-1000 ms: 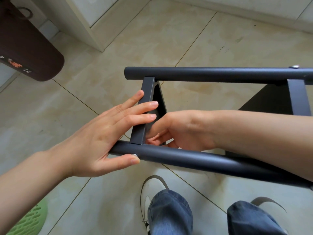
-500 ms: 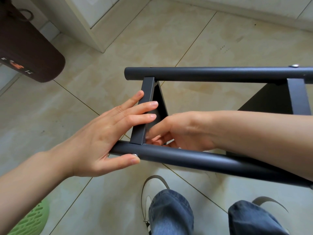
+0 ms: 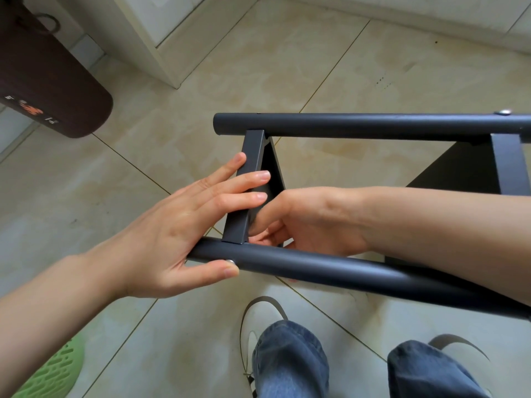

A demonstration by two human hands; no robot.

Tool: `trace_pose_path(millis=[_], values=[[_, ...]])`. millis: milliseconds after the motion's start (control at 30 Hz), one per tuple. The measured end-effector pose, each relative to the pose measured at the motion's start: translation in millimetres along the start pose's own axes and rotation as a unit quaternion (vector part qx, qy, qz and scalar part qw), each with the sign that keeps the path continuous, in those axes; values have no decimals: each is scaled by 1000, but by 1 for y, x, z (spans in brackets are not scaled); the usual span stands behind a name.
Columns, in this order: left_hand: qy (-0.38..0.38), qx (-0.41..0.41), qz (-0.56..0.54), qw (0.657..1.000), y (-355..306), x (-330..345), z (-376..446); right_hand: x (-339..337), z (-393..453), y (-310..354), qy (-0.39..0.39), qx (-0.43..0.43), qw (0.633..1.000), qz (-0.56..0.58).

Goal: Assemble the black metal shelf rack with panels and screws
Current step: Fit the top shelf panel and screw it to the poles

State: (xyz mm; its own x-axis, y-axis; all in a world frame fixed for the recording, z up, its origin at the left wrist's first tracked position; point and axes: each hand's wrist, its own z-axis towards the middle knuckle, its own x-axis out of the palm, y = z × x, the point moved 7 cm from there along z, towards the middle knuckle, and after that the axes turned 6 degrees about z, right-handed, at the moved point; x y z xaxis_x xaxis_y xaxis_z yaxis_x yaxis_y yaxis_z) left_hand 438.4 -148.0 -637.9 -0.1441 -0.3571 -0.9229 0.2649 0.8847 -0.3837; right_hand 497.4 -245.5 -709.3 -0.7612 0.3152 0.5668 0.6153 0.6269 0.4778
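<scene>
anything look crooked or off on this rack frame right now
Nothing stands out. The black crossbar sits squarely between the near tube and far tube. The left hand rests flat on it; the right hand works behind it, fingertips hidden.

left hand [image 3: 172,225] flat on crossbar [image 3: 249,179], right hand [image 3: 310,222] behind
</scene>
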Motion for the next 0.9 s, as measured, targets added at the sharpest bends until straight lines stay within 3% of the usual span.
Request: trace_pose_path(millis=[900], values=[[0, -1, -9, 1000, 0, 1, 0, 1, 0, 1, -14, -20, 998, -55]])
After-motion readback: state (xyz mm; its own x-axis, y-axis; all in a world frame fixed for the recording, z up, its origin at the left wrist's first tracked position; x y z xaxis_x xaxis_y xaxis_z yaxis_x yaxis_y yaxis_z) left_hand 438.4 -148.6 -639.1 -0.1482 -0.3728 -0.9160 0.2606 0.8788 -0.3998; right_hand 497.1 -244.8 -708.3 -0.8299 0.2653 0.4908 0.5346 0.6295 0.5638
